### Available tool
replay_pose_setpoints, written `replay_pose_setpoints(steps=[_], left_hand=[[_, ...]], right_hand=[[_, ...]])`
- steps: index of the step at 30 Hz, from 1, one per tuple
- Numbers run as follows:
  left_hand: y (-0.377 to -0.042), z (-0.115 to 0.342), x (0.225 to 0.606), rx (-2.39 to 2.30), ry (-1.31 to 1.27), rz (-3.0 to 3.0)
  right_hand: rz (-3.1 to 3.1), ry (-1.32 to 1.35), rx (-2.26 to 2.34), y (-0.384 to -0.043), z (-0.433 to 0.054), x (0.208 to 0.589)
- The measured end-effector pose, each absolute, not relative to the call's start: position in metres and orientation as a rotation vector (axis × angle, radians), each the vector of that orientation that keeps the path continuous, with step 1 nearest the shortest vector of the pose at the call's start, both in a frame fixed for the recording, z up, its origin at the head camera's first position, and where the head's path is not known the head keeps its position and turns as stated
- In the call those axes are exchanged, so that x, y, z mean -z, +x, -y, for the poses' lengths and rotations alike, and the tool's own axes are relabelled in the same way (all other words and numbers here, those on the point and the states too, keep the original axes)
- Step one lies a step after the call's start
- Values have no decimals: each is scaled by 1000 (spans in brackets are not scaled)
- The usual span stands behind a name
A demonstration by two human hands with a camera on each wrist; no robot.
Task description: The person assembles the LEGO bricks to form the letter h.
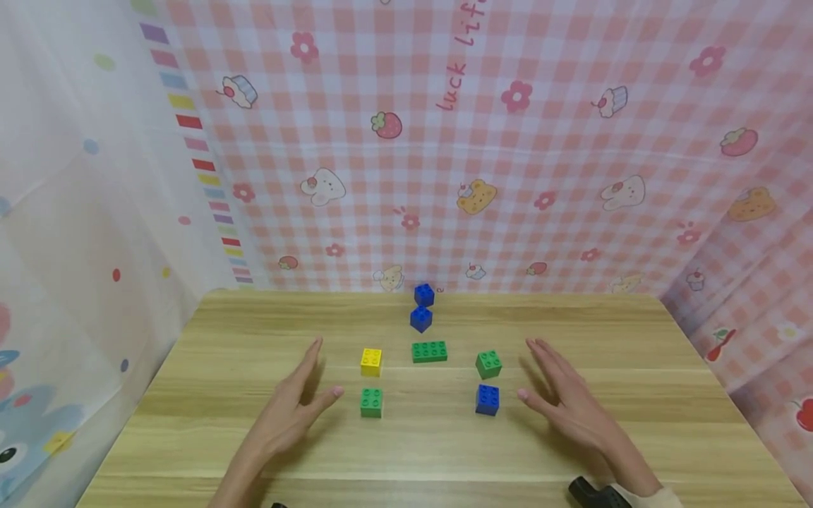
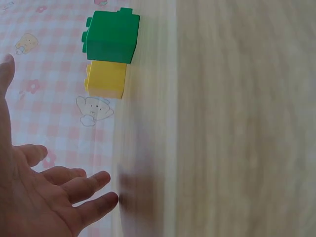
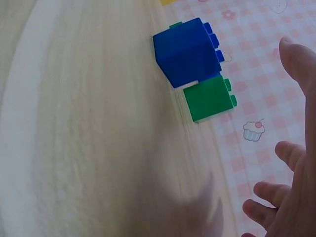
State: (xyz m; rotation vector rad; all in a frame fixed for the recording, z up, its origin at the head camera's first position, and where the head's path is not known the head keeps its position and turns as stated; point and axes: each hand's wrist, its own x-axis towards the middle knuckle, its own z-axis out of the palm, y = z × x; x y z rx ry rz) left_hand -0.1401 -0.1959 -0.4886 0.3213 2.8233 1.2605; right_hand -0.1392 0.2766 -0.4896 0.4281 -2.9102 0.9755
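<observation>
My left hand [image 1: 288,409] rests at the table's left with fingers extended and holds nothing. Nearest to it are a yellow brick [image 1: 371,362] and, in front of that, a green square brick [image 1: 371,403]; both also show in the left wrist view. On the other side my right hand [image 1: 568,402] lies with straight fingers, also without a thing in it. Beside its thumb stand a blue brick [image 1: 487,400] and a green brick [image 1: 489,364] just behind. A long green brick [image 1: 429,351] lies between the two pairs.
Two more blue bricks stand at the back middle, a nearer one [image 1: 421,319] and a farther one [image 1: 424,295] by the checked cloth [image 1: 444,233]. Cloth also hangs at both sides of the wooden table [image 1: 419,455]. A black strap device [image 1: 597,494] sits at the right wrist.
</observation>
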Motion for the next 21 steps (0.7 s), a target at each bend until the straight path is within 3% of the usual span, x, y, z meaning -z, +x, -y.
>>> replay_pose_setpoints(steps=[21], left_hand=[[-134, 182, 487, -1471, 297, -2709]], right_hand=[[2872, 423, -1174, -132, -261, 492]])
